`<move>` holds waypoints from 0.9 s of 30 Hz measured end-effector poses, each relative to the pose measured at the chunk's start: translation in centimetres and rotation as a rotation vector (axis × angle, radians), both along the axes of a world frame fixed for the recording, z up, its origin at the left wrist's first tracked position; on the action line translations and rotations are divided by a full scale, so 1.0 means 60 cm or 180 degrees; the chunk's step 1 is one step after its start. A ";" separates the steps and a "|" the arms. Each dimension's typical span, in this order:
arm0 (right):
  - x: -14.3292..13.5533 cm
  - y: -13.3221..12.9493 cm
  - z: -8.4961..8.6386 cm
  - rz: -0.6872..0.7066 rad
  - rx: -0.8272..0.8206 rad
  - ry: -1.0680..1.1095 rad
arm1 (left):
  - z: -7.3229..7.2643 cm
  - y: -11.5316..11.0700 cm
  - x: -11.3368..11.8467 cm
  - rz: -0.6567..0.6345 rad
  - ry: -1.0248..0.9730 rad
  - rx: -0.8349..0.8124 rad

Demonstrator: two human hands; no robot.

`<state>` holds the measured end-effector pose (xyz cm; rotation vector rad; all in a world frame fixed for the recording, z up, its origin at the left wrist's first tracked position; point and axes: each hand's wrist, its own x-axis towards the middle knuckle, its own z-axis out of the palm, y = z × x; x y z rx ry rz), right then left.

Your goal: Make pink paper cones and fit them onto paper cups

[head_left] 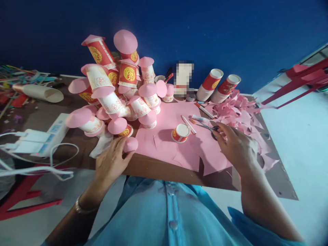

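Observation:
My left hand (112,159) rests near the table's front edge, its thumb and fingers apart beside a small pink paper piece (130,145). On the right, my right hand (237,145) has its fingers at the handles of the scissors (208,128), whose blades point left over the pink paper (166,119). A red and white paper cup (180,133) stands upside down on that paper between my hands. Behind my left hand is a pile of cups with pink cone tops (128,75). White markers (188,124) lie by the scissors.
Two cup stacks (210,84) lean at the back right, beside pink paper scraps (238,112). At left are a power strip (55,133), white cables (38,169) and a paper tube (41,93). A blue wall (164,30) rises behind the table.

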<state>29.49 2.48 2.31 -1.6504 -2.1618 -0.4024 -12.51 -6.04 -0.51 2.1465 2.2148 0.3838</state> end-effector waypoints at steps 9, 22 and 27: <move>-0.029 -0.033 0.014 0.0405 0.0146 -0.0002 | -0.016 -0.007 0.005 -0.0062 0.0057 -0.0144; -0.155 -0.072 0.006 0.1269 -0.2703 0.3000 | 0.045 -0.001 0.064 -0.1150 -0.0300 0.1181; -0.185 -0.062 -0.007 0.1135 -0.3325 0.4435 | 0.059 0.027 0.126 -0.1918 -0.0459 0.1271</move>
